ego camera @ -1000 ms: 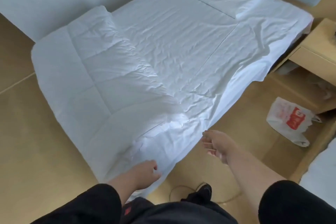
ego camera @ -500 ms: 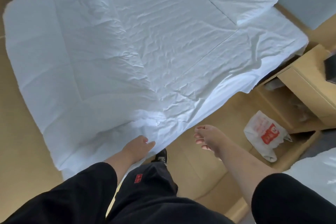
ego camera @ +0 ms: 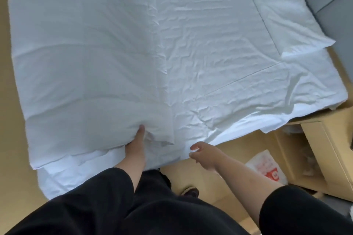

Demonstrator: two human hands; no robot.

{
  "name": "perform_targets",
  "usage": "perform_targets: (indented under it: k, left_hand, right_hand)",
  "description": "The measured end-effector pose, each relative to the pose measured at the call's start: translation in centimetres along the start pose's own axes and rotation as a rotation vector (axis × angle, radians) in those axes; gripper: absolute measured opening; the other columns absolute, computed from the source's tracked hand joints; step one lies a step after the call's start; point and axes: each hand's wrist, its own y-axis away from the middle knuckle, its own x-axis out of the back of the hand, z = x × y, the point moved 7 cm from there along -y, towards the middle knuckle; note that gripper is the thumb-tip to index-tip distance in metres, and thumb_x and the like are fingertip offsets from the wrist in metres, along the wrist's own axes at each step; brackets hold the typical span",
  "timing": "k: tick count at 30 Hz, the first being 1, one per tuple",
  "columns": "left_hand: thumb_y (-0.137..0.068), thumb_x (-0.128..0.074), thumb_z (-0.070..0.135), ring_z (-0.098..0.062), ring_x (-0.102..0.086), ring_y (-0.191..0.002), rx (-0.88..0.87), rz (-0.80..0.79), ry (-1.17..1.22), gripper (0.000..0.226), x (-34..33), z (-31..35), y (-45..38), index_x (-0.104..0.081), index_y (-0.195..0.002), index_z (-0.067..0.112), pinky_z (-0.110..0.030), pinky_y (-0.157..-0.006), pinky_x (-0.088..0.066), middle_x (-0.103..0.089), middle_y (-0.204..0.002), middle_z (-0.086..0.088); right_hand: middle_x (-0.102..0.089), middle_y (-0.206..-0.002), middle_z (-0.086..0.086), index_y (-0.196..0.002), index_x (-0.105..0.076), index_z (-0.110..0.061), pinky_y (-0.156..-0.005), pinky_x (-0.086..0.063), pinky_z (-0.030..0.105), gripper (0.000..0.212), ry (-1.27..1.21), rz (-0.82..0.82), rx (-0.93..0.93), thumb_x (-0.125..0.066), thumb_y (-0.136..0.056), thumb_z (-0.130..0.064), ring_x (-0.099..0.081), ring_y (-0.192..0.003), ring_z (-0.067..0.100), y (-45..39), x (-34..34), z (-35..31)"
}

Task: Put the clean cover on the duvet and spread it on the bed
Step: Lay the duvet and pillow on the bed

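Tan flooring (ego camera: 225, 160) is showing around the white bed (ego camera: 219, 53), which is filling most of our view. Our left hand (ego camera: 136, 144) is gripping the near edge of the folded duvet (ego camera: 86, 63) at about 6 o'clock, thumb pressing on top, the other fingers tucked under the fabric and hidden from us. Our right hand (ego camera: 203, 155) is hovering just off the bed's near edge at about 5 o'clock, fingers loosely curled and holding nothing. The duvet is lying across the left half of the bed, from 7 o'clock up to 11 o'clock, on top of the wrinkled white sheet (ego camera: 219, 86). A pillow (ego camera: 282, 19) is resting at 2 o'clock. Toward 4 o'clock, a red-and-white plastic bag (ego camera: 267, 168) is lying on the floor beside a light wooden nightstand (ego camera: 328, 150). Our black sleeves (ego camera: 86, 206) are filling the bottom of the view.
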Motion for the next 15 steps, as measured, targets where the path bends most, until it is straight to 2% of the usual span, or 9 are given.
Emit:
perform_targets:
  k: [2,4,6,8,10,12,14,15]
  left_hand:
    - [-0.076,-0.070,0.069,-0.014,-0.057,-0.086,0.043,0.080,0.060,0.057,0.1,-0.3,0.1,-0.055,-0.111,0.027,-0.034,-0.086,-0.041,-0.060,-0.097,0.011]
    - [-0.084,-0.065,0.059,-0.016,-0.055,-0.090,0.018,0.100,0.012,0.046,0.0,0.2,0.4,-0.054,-0.115,0.026,-0.034,-0.089,-0.041,-0.058,-0.099,0.008]
    - [-0.087,-0.061,0.050,-0.013,-0.055,-0.088,-0.051,0.101,0.000,0.041,-0.2,1.3,1.7,-0.062,-0.116,0.021,-0.032,-0.085,-0.042,-0.062,-0.100,0.008]
    - [-0.085,-0.063,0.047,-0.017,-0.062,-0.092,-0.104,0.071,0.069,0.039,-0.2,2.4,3.5,-0.069,-0.114,0.021,-0.034,-0.086,-0.049,-0.069,-0.102,0.004]
    - [-0.082,-0.068,0.043,-0.022,-0.071,-0.091,-0.130,0.006,0.206,0.034,0.1,3.8,5.6,-0.075,-0.106,0.019,-0.034,-0.082,-0.056,-0.076,-0.099,0.001]
    - [-0.086,-0.071,0.030,-0.018,-0.076,-0.082,-0.159,-0.067,0.391,0.023,0.6,5.4,7.8,-0.076,-0.098,0.011,-0.027,-0.065,-0.058,-0.079,-0.092,-0.003]
    - [-0.091,-0.069,0.019,-0.019,-0.076,-0.083,-0.219,-0.116,0.500,0.015,1.1,7.0,10.0,-0.075,-0.098,0.007,-0.024,-0.061,-0.058,-0.078,-0.095,-0.008]
    - [-0.093,-0.067,0.016,-0.019,-0.076,-0.087,-0.250,-0.142,0.520,0.013,1.1,7.5,10.9,-0.075,-0.099,0.007,-0.024,-0.063,-0.058,-0.078,-0.098,-0.009]
  right_hand:
    - [-0.062,-0.124,-0.002,-0.134,-0.056,-0.031,-0.083,-0.050,0.029,0.043,0.015,-0.020,0.017,-0.061,-0.094,-0.044,-0.063,-0.104,0.016,-0.8,-0.1,-0.9]
    - [-0.061,-0.126,-0.003,-0.134,-0.055,-0.031,-0.092,-0.050,0.032,0.043,0.042,-0.032,0.043,-0.061,-0.094,-0.046,-0.061,-0.109,0.016,-1.2,0.0,-1.8]
    - [-0.059,-0.127,-0.004,-0.137,-0.052,-0.030,-0.090,-0.047,0.031,0.046,0.056,-0.031,0.077,-0.059,-0.095,-0.049,-0.059,-0.111,0.015,-1.3,0.4,-3.0]
    - [-0.059,-0.125,-0.005,-0.138,-0.050,-0.028,-0.087,-0.044,0.029,0.050,-0.008,0.013,0.128,-0.059,-0.095,-0.052,-0.058,-0.109,0.013,-1.3,1.3,-4.9]
    - [-0.060,-0.126,-0.003,-0.138,-0.049,-0.024,-0.091,-0.048,0.033,0.056,-0.189,0.112,0.165,-0.060,-0.094,-0.056,-0.060,-0.110,0.015,-1.2,2.7,-6.9]
    - [-0.061,-0.125,-0.001,-0.134,-0.053,-0.018,-0.089,-0.051,0.036,0.061,-0.389,0.170,0.153,-0.058,-0.093,-0.063,-0.061,-0.109,0.020,-1.2,4.2,-8.4]
    - [-0.068,-0.120,-0.001,-0.123,-0.064,-0.017,-0.080,-0.053,0.035,0.065,-0.561,0.059,0.102,-0.055,-0.090,-0.072,-0.066,-0.104,0.020,-1.4,5.1,-10.2]
    - [-0.071,-0.121,0.001,-0.122,-0.067,-0.021,-0.085,-0.055,0.040,0.068,-0.685,-0.065,0.072,-0.056,-0.085,-0.077,-0.068,-0.107,0.023,-1.5,5.0,-11.2]
